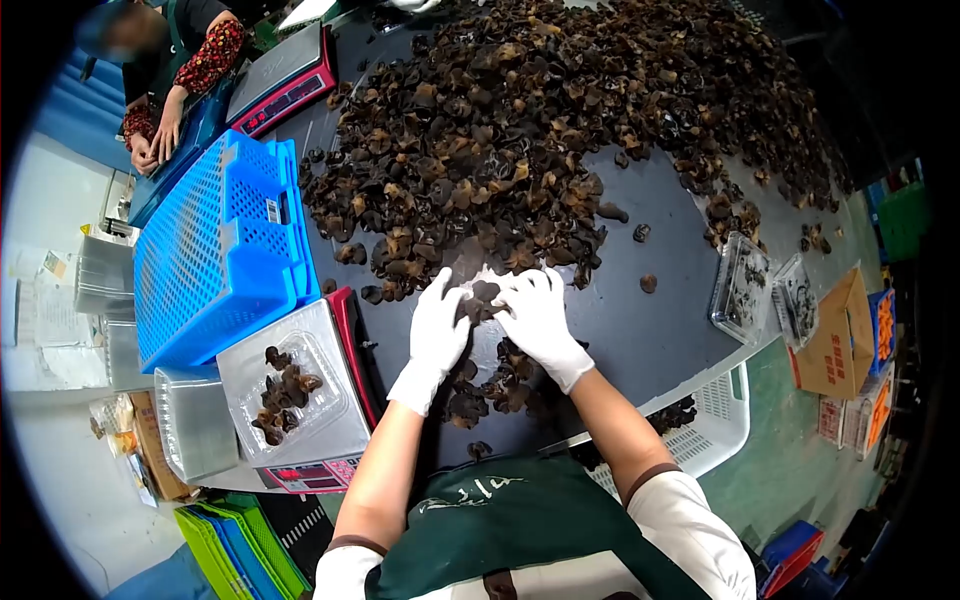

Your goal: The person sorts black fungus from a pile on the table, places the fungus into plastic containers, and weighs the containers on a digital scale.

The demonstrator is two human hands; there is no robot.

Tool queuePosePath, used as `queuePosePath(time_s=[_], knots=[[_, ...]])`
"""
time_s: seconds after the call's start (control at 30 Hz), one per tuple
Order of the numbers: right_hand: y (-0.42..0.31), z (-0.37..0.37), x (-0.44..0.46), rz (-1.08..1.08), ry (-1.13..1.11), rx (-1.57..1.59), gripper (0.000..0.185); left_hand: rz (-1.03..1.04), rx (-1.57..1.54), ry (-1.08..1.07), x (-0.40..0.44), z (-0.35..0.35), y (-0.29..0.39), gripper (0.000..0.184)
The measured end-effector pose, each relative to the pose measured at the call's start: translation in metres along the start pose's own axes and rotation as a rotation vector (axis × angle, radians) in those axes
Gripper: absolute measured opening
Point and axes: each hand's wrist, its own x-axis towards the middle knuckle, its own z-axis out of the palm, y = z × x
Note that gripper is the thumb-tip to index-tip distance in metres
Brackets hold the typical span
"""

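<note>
Both gloved hands work at the near edge of the wood-ear heap (480, 140) on the dark bench (650, 270). Left hand (440, 325) and right hand (543, 318) part-curled, thumbs and fingertips closed on one wood-ear piece (482, 300) between them. Smaller cluster (505, 380) lies just below, nearer the body.

Handling (judgement): light pinch at opposite edges, as the flesh looks thin and apt to tear; work low over the bench; turn the piece so both faces show; keep wrists off the cluster.

Containers: clear tray (320, 407) on the left-hand digital scale (245, 440), several wood-ear pieces in it; display not legible. Beside it, stacked clear trays (195, 425); beyond, a blue crate (190, 250). To the right, two clear punnets (738, 290) with dark bits, nature unclear. Below the bench edge, a white basket (742, 400) with dark pieces, partly hidden by the right arm.
</note>
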Motion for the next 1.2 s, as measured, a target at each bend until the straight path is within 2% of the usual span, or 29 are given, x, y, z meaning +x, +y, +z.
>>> queuePosePath(time_s=[0.07,0.1,0.13,0.2,0.27,0.33,0.37,0.4,0.43,0.47,0.5,0.53,0.6,0.63,0.67,0.77,0.87,0.9,0.93,1.03,1.07,1.13,1.2], knots=[[0.003,-0.014,-0.007,-0.061,0.181,0.085,0.010,-0.033,-0.095,0.105,-0.019,-0.011,0.001,0.029],[-0.004,-0.035,-0.009,-0.055,0.278,0.098,0.007,-0.227,-0.288,0.085,-0.028,-0.012,-0.003,0.025],[-0.002,-0.057,-0.011,0.025,0.084,0.346,0.009,-0.321,-0.378,0.055,-0.034,-0.021,0.005,0.021],[0.010,-0.069,-0.031,0.192,0.065,0.738,0.011,-0.356,-0.429,0.054,-0.051,-0.022,0.001,0.020],[0.027,-0.112,-0.044,0.337,-0.366,1.003,0.015,-0.366,-0.556,0.078,-0.065,-0.021,0.004,0.022],[0.054,-0.138,-0.052,0.016,-0.633,1.231,0.020,-0.310,-0.501,0.039,-0.075,-0.019,0.001,0.033],[0.060,-0.144,-0.053,-0.094,-0.730,1.338,0.025,-0.217,-0.445,0.035,-0.075,-0.022,0.008,0.034],[0.061,-0.149,-0.055,-0.063,-0.768,1.388,0.026,-0.125,-0.388,0.031,-0.076,-0.026,0.017,0.036],[0.059,-0.153,-0.056,0.063,-0.725,1.260,0.025,-0.181,-0.531,-0.137,-0.077,-0.029,0.022,0.044],[0.050,-0.157,-0.052,0.183,-0.679,1.130,0.024,-0.067,-0.467,-0.207,-0.078,-0.030,0.027,0.049],[0.040,-0.148,-0.049,0.325,-0.545,0.979,0.024,0.005,-0.435,-0.190,-0.074,-0.032,0.032,0.051],[0.038,-0.127,-0.050,0.293,-0.319,0.816,0.022,0.078,-0.402,-0.172,-0.069,-0.033,0.034,0.053],[0.026,-0.094,-0.049,0.128,-0.067,0.309,0.022,0.064,-0.248,-0.073,-0.054,-0.030,0.030,0.051],[0.016,-0.087,-0.048,0.085,-0.153,0.237,0.025,-0.006,-0.196,0.014,-0.048,-0.022,0.026,0.048],[0.006,-0.077,-0.050,0.040,-0.224,0.275,0.026,-0.044,-0.132,0.087,-0.043,-0.012,0.014,0.045],[-0.039,-0.059,-0.059,-0.140,-0.159,0.254,0.024,-0.123,-0.149,0.108,-0.022,-0.009,0.000,0.044],[-0.047,-0.045,-0.057,-0.198,-0.187,0.502,0.018,-0.045,-0.039,0.160,-0.008,-0.006,0.007,0.049],[-0.046,-0.047,-0.050,-0.213,-0.139,0.523,0.013,-0.045,-0.023,0.091,-0.009,-0.001,-0.002,0.052],[-0.039,-0.043,-0.047,-0.187,-0.139,0.517,0.010,-0.056,0.027,0.009,-0.010,0.002,-0.012,0.043],[-0.028,-0.049,-0.031,-0.122,-0.117,0.339,0.008,-0.190,-0.319,0.219,-0.020,0.008,-0.024,0.029],[-0.024,-0.042,-0.022,-0.033,-0.136,0.469,0.010,-0.199,-0.242,0.248,-0.025,0.004,-0.024,0.028],[-0.023,-0.025,-0.009,-0.029,-0.058,0.414,0.012,-0.322,-0.443,0.304,-0.037,-0.002,-0.018,0.027],[-0.023,0.004,-0.001,-0.058,-0.032,0.411,0.016,-0.385,-0.448,0.296,-0.051,-0.005,-0.017,0.030]])
